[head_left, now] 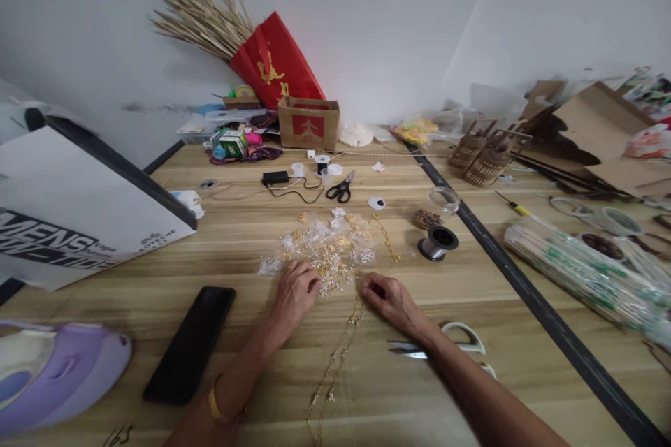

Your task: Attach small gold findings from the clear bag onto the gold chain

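My left hand point(296, 295) rests at the near edge of a pile of small gold and clear charms point(328, 269), its fingers curled and closed. What its fingertips hold, if anything, is hidden. Opposite it, my right hand point(391, 299) is closed in a pinch on the table. A thin gold chain point(331, 376) with small charms along it runs from beside those fingertips toward the front edge; whether they grip it is unclear. Small clear plastic bags point(301, 241) lie around the pile. Under my right forearm are light-handled scissors point(464, 339), blades pointing left.
A black phone point(189, 346) and a purple iron point(78, 377) lie left, below a white box point(78, 209). Beyond the pile are black-handled scissors point(340, 188) and a short gold chain point(386, 237). A wire spool point(437, 243), a bead jar point(433, 213) and wrapped sticks point(571, 272) stand or lie right.
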### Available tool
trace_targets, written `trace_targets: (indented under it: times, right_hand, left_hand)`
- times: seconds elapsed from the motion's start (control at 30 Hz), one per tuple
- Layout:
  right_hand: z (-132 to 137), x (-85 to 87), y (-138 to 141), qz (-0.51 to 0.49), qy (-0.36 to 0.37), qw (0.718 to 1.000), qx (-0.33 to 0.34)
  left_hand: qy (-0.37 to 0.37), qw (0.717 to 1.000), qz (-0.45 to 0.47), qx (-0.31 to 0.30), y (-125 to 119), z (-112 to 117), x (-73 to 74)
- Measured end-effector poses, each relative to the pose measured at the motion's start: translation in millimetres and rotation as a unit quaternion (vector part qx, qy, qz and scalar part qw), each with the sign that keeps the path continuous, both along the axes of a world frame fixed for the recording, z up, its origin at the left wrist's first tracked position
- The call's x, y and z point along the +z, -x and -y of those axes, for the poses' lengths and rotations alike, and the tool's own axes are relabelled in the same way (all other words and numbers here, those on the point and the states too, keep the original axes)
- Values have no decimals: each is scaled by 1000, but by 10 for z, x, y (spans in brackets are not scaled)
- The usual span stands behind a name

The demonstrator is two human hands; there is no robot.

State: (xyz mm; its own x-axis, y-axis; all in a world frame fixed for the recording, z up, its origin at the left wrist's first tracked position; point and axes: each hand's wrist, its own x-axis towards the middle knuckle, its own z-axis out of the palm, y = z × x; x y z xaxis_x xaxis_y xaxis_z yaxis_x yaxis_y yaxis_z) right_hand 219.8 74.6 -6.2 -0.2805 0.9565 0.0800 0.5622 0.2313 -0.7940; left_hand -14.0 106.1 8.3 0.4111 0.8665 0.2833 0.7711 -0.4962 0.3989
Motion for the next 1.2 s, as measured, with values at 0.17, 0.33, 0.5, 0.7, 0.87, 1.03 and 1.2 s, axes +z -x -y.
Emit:
trace_targets:
  times: [0.17, 0.33, 0.5, 0.7, 0.87, 1.03, 1.2]
  right_hand:
    - [10, 53, 9, 3, 1, 1000, 1]
    - [20, 68, 6, 6, -8, 1000, 2]
    - [19, 60, 2, 14, -8, 1000, 5]
    - [32, 113, 20, 26, -5, 1000, -2]
    - [39, 120, 14, 31, -9, 999, -4]
    - [32, 106, 5, 32, -12, 999, 2]
    - [23, 79, 6, 29, -17, 999, 1]
  left_hand:
    - [2, 1000, -8, 6, -7, -10, -5]
    - [-1, 1000, -18, 4, -17, -25, 2]
    - [2, 999, -33, 15, -37, -124, 51]
    - [13, 998, -58, 1, -132, -268, 109]
    - [10, 995, -97, -12, -226, -275, 137]
    - [16, 992, -128, -11, -249, -279, 132]
    - [15, 993, -117, -11, -250, -298, 102]
